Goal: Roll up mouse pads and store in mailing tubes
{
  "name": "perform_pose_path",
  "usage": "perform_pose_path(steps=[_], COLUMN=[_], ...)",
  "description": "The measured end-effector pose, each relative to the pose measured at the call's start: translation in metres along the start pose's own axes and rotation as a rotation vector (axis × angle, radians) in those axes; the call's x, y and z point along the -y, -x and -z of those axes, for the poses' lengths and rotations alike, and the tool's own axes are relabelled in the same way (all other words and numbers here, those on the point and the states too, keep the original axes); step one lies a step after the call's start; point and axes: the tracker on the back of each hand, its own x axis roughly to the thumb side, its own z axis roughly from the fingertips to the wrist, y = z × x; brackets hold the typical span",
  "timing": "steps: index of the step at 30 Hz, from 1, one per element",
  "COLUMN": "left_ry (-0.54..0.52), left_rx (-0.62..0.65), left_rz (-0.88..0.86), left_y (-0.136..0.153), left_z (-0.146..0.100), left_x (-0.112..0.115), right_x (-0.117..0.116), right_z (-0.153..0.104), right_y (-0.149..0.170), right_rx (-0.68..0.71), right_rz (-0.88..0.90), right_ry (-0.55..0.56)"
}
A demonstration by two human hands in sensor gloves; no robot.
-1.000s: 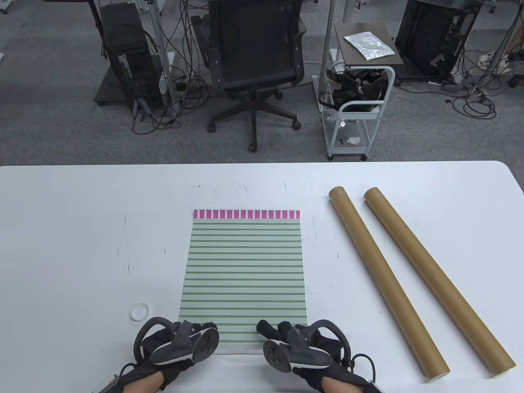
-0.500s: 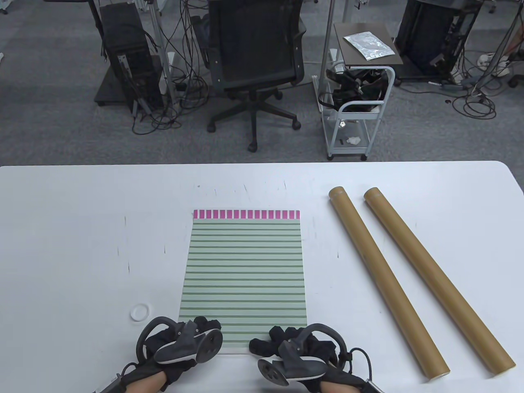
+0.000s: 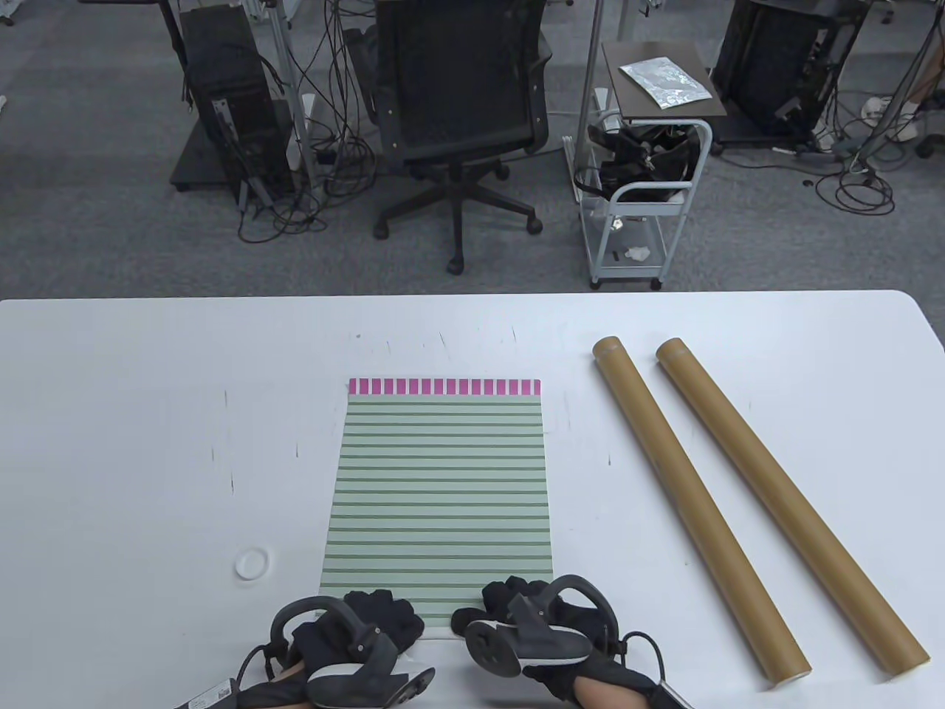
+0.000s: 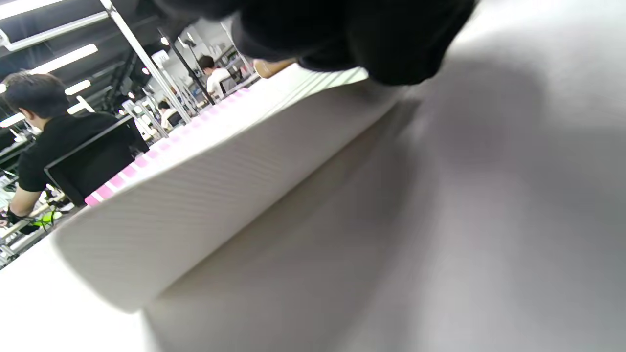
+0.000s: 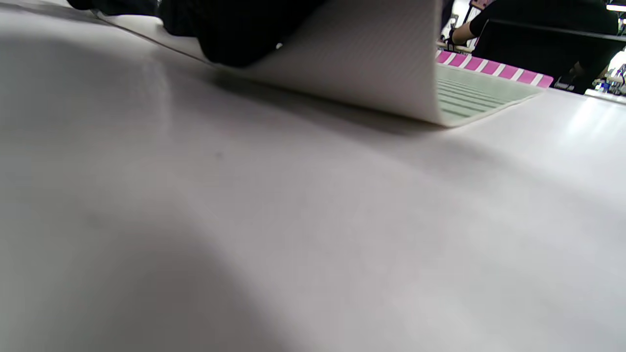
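Both hands, left hand (image 3: 380, 628) and right hand (image 3: 517, 613), grip and lift the mouse pad (image 3: 439, 487) (its near edge), fingers curled round it.

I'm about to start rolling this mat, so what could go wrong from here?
Both hands, left and right, grip only the near edge of the mouse pad, already lifted off the table. Uneven rolling could skew it into a cone, and a loose roll may not fit the mailing tubes.
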Motion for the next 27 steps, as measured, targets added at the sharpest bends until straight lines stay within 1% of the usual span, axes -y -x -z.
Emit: perform_pose_path(steps=[3,7,8,9,10,12,14,18,21,24,27], left_ry=[0.066,0.093,0.094,0.108,0.097,0.102,0.092,0.102,0.103,0.09,0.101], left_rx=[0.016,0.002,-0.001,0.003,-0.006,-0.008,-0.012,-0.019,-0.019,-0.034,-0.071], left_rz=[-0.113,-0.291,-0.321,-0.367,-0.388,-0.377,-0.379,-0.377,-0.397,-0.379,-0.438], left_y=[0.003,0.017,0.02,0.022,0.023,0.025,0.026,0.026,0.025,0.025,0.029], left_z=[0.002,0.004,0.004,0.005,0.005,0.005,0.006,0.008,0.008,0.009,0.014], left_x=[0.002,0.01,0.012,0.015,0.016,0.018,0.02,0.023,0.025,0.026,0.028], right_x=[0.001,0.001,0.001,0.004,0.005,0.007,0.008,0.008,0.01,0.009,0.005], right_z=[-0.001,-0.002,-0.002,-0.003,-0.003,-0.003,-0.002,-0.002,-0.003,-0.001,0.001], right_y=[-0.002,-0.001,-0.001,-0.002,-0.003,-0.005,-0.007,-0.003,0.002,0.001,0.003], right_rx=[-0.001,-0.007,-0.01,-0.018,-0.015,-0.01,-0.008,-0.009,0.012,0.017,-0.008], right_rz=[-0.035,-0.023,-0.027,-0.05,-0.073,-0.119,-0.129,-0.082,0.023,0.013,0.02], right_ry=[0.012,0.014,0.025,0.059,0.076,0.092,0.083,0.056,0.025,-0.002,0.014])
